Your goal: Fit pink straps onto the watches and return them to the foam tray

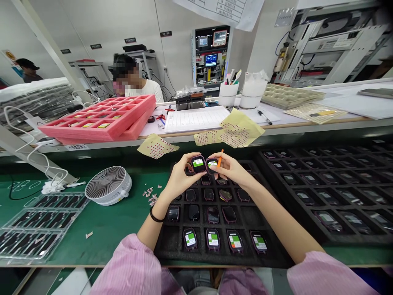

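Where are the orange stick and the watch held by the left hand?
Orange stick (220, 159), head view: on its shaft.
Watch (198, 164) in the left hand (180, 174), head view: on its lit screen.

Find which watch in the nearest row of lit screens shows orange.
The third watch from the left: an orange patch sits low on its screen; the other three show none.

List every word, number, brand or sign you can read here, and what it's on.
Nothing is legible enough to quote. Too small or blurred:
Lit screen in the left hand
Tray screens
Hanging sheet
Dark wall signs
Ruled form
Shelf-edge label
Background monitor
Machine label
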`<state>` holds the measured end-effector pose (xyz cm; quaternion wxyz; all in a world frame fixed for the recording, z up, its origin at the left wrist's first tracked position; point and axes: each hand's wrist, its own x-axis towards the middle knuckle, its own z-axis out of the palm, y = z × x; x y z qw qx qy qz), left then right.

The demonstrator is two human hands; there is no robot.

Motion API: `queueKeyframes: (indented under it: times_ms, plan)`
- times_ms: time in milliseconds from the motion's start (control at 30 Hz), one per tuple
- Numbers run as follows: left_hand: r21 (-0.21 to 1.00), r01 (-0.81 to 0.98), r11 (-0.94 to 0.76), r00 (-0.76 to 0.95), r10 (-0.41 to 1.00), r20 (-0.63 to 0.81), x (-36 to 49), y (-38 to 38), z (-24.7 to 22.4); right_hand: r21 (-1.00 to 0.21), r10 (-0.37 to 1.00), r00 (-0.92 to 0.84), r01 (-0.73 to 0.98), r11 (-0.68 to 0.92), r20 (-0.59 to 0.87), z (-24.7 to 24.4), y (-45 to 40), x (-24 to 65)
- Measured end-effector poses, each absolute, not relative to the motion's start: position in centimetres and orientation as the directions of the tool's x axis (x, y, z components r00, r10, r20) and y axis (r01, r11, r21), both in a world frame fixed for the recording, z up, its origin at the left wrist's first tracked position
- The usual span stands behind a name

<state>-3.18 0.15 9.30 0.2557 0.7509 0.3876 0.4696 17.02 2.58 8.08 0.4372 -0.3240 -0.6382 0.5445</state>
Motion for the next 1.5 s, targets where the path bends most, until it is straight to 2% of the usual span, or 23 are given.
queueKeyframes:
  times_ms: [167,300,367,433,600,733,867,1333,1500]
  plan:
    - [0.448,0.517,-0.729,0.418,0.672,0.611,-2.5,0.3,8.7,-0.978,0.906,-0.377,0.003,0.209,0.193,8.0,1.7,16.4]
    - [0.288,0.668,-0.686,0.462,0.686,0.562,-2.0,0.6,7.8,-0.934,0.914,-0.346,0.200,0.294,0.214,7.6,0.9,16.1]
    - [0.250,0.706,-0.663,0.452,0.693,0.561,-2.0,0.6,7.8,-0.932,0.903,-0.379,0.209,0.296,0.202,7.6,0.8,16.1]
    - [0.251,0.689,-0.680,0.447,0.671,0.592,-2.1,0.5,8.0,-0.951,0.891,-0.409,0.140,0.276,0.198,7.9,1.0,16.3]
    - [0.291,0.517,-0.805,0.442,0.542,0.715,-2.6,0.2,8.9,-0.985,0.823,-0.542,-0.059,0.162,0.168,8.8,1.4,17.1]
    - [0.256,0.444,-0.859,0.447,0.460,0.767,-2.5,0.0,9.0,-0.986,0.779,-0.607,-0.139,0.089,0.156,8.9,1.3,17.5]
    - [0.224,0.406,-0.886,0.449,0.406,0.796,-2.4,0.0,8.9,-0.979,0.780,-0.596,-0.170,0.109,0.190,9.0,1.0,17.5]
    - [0.181,0.389,-0.903,0.424,0.350,0.835,-2.2,-0.4,9.0,-0.965,0.818,-0.534,-0.247,0.090,0.213,9.6,-1.0,16.1]
    - [0.219,0.406,-0.887,0.396,0.387,0.833,-2.4,-0.6,9.2,-0.962,0.851,-0.456,-0.202,0.186,0.261,9.7,-0.7,16.3]
